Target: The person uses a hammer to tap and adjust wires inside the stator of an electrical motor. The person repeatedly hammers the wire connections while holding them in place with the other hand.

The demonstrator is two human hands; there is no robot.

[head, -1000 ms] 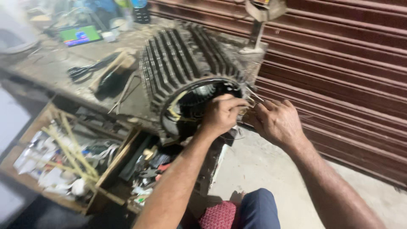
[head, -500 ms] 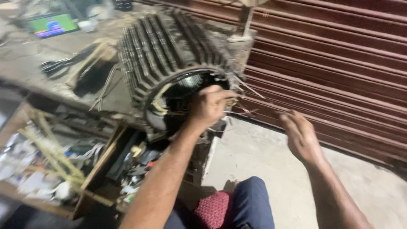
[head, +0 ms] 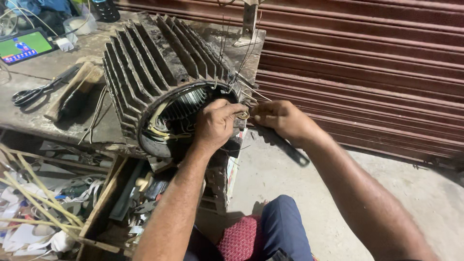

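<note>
Pinching wire ends at the open face of a finned motor housing (head: 159,72).

Left hand (head: 215,125) and right hand (head: 282,118) meet at the housing's right rim, fingers closed on thin wire leads (head: 243,115). Housing lies on its side on the workbench (head: 58,121); scissors (head: 41,89) and lit tablet (head: 21,46) well apart at left.

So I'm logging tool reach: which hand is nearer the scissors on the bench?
Left. The left hand is at the motor housing opening, on the same side as the scissors; the right hand is beyond it, farther away.
</note>
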